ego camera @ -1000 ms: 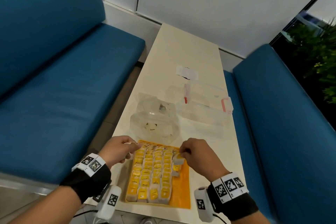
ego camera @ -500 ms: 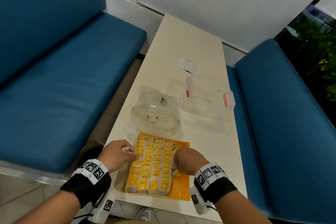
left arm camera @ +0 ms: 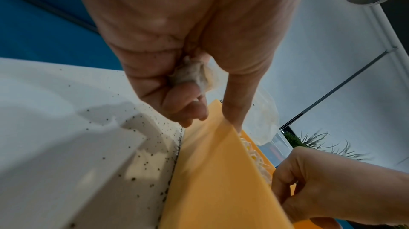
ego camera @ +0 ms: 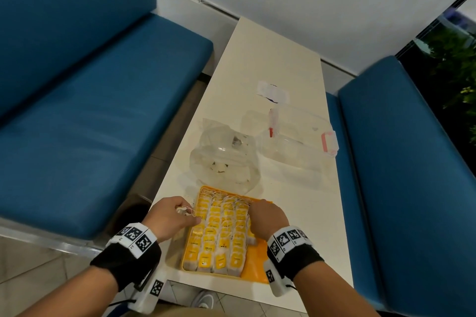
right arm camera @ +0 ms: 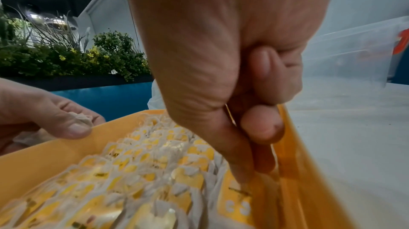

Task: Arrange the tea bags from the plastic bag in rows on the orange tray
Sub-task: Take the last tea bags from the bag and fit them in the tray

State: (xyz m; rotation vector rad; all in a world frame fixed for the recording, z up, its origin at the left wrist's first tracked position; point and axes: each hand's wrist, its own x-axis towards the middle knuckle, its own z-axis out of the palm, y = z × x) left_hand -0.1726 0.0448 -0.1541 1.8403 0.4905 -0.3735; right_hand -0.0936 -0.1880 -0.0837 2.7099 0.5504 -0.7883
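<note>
My left hand (ego camera: 171, 216) sits at the left rim of the orange tray (ego camera: 257, 269), its grip closed around a crumpled tea bag (left arm camera: 192, 75) whose string loops over the knuckles; the thumb rests on the tray's edge. The tray lies at the near end of the pale surface (ego camera: 270, 59). Its left and middle portions are filled with rows of yellow-tagged tea bags (ego camera: 219, 234), packed close together, while a bare orange strip runs along the right side. My right hand (ego camera: 268, 215) is over the tray's far right part, fingers curled inward and pressing down beside the last row; I cannot tell whether that grip holds anything. Just beyond the tray lies the clear plastic bag (ego camera: 224, 159), with a few pale items inside. To its right stands a clear container (ego camera: 301, 141) with red latches.
</note>
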